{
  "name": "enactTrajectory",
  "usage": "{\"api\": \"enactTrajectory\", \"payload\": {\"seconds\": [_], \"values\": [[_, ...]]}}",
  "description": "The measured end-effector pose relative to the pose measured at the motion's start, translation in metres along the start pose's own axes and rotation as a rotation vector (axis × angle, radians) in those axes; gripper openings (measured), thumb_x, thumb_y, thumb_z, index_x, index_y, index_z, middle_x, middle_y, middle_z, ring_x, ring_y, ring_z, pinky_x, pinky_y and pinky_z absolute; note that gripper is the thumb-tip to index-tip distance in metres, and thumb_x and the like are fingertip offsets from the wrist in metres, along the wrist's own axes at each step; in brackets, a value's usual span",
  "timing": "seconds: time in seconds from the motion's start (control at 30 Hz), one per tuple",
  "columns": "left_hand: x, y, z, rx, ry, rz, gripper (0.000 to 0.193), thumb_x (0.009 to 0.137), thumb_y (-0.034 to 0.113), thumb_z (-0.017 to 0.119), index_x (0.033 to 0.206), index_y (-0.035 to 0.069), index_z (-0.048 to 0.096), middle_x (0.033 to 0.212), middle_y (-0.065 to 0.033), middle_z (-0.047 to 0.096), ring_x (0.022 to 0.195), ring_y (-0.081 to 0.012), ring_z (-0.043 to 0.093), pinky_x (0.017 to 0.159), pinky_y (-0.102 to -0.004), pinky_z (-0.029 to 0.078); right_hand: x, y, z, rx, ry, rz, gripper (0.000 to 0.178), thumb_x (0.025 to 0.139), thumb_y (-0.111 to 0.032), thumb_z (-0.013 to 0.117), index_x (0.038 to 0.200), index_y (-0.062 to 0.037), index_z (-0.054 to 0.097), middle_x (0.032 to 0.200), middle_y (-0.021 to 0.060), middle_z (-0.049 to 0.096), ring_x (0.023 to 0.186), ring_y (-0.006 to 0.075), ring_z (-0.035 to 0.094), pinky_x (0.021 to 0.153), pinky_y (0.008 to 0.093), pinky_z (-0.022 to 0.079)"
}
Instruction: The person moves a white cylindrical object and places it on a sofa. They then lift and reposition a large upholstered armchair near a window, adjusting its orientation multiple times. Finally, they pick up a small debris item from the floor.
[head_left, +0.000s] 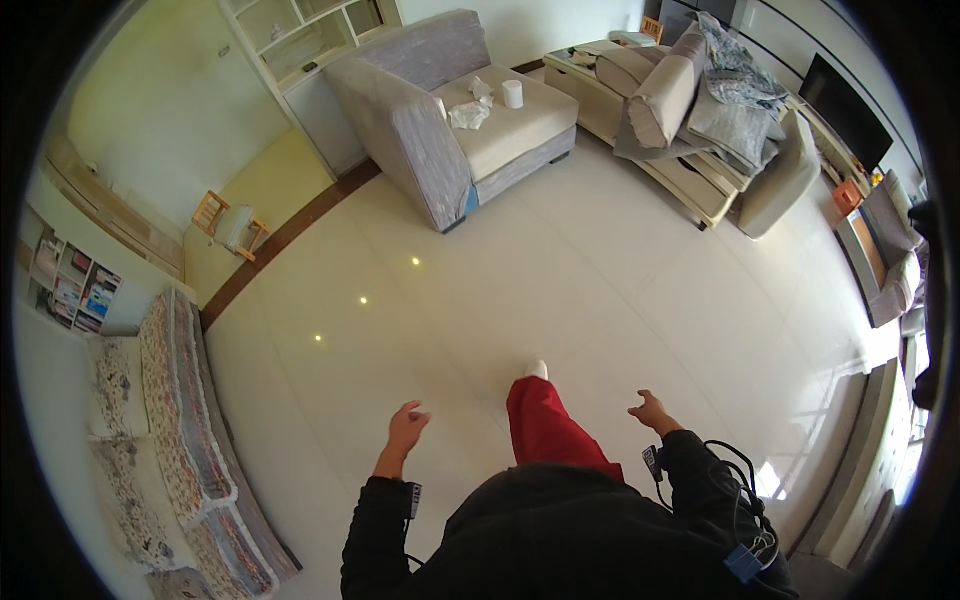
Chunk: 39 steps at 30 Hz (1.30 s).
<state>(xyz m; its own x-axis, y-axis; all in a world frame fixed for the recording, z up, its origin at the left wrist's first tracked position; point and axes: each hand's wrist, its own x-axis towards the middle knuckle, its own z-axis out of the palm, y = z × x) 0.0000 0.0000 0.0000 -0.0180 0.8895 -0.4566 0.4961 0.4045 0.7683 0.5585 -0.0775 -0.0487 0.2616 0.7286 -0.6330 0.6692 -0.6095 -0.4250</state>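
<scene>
From where I'm standing, the biggest thing is the shiny floor (590, 290), furniture round its edges, probably so folks can walk through the middle. Off to the right there's a couch (675, 183) heaped with cushions (668, 100) and a rumpled grey cover (742, 85), I guess because it's a handy spot to pile them. The grey sofa (398, 140) sits ahead at an angle, well apart from the hands. TV's (845, 110) by the right wall. Closest to the hands are the person's own red trousers (555, 425). Left hand (406, 428) and right hand (652, 410) are wide apart, fingers loosely bent, nothing in either that I can see; maybe just for balance. Smallest stuff: crumpled tissue (468, 115) and a white roll (513, 94) on the sofa seat, roll standing upright, likely so it stays put.
</scene>
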Motion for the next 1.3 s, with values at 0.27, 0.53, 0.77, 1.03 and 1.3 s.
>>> {"api": "enactTrajectory", "payload": {"seconds": [0.27, 0.53, 0.77, 1.03, 1.3], "values": [[0.189, 0.157, -0.038, 0.238, -0.351, 0.158, 0.054, 0.074, 0.031, 0.069, 0.117, 0.003, 0.052, 0.092, -0.0139, 0.064, 0.084, -0.0230, 0.062, 0.075, -0.0339, 0.048, 0.231, -0.177, -0.108, -0.089, 0.188, -0.134, 0.068, 0.068, -0.032, 0.071, 0.122, -0.0012, 0.044, 0.118, 0.0227, 0.053, 0.112, 0.0358, 0.050, 0.093, 0.0415, 0.042], [0.390, 0.229, -0.107, 0.282, -0.041, 0.274, 0.061, 0.073, 0.028, 0.069, 0.124, 0.004, 0.046, 0.109, -0.0184, 0.057, 0.098, -0.0286, 0.057, 0.085, -0.0366, 0.045, 0.392, -0.461, -0.190, 0.041, 0.168, -0.386, 0.064, 0.071, -0.030, 0.069, 0.125, -0.0107, 0.042, 0.100, 0.0189, 0.061, 0.095, 0.0327, 0.058, 0.082, 0.0406, 0.047], [0.606, 0.405, -0.194, 0.568, 0.309, 0.675, 0.078, 0.069, 0.028, 0.073, 0.133, 0.008, 0.034, 0.129, -0.0166, 0.043, 0.119, -0.0350, 0.039, 0.096, -0.0453, 0.034, 0.480, -0.631, -0.230, -0.099, 0.103, -0.435, 0.070, 0.072, -0.034, 0.069, 0.129, -0.0095, 0.036, 0.108, 0.0217, 0.058, 0.103, 0.0362, 0.054, 0.087, 0.0422, 0.044], [0.764, 0.519, -0.244, 0.821, 0.259, 0.435, 0.096, 0.063, 0.045, 0.075, 0.140, 0.018, 0.024, 0.140, -0.0157, 0.029, 0.130, -0.0376, 0.022, 0.098, -0.0592, 0.022, 0.666, -0.807, -0.253, -0.238, 0.034, -0.612, 0.084, 0.064, -0.034, 0.075, 0.132, -0.0102, 0.032, 0.112, 0.0242, 0.054, 0.105, 0.0382, 0.052, 0.086, 0.0438, 0.044], [0.822, 0.555, -0.234, 0.817, 0.007, 0.119, 0.114, 0.050, 0.049, 0.080, 0.140, 0.012, 0.022, 0.145, -0.0225, 0.013, 0.131, -0.0455, 0.014, 0.099, -0.0636, 0.018, 0.863, -0.998, -0.237, -0.493, -0.040, -0.645, 0.094, 0.058, -0.032, 0.081, 0.135, -0.0283, 0.028, 0.133, 0.0202, 0.033, 0.114, 0.0415, 0.044, 0.086, 0.0523, 0.045]]}}
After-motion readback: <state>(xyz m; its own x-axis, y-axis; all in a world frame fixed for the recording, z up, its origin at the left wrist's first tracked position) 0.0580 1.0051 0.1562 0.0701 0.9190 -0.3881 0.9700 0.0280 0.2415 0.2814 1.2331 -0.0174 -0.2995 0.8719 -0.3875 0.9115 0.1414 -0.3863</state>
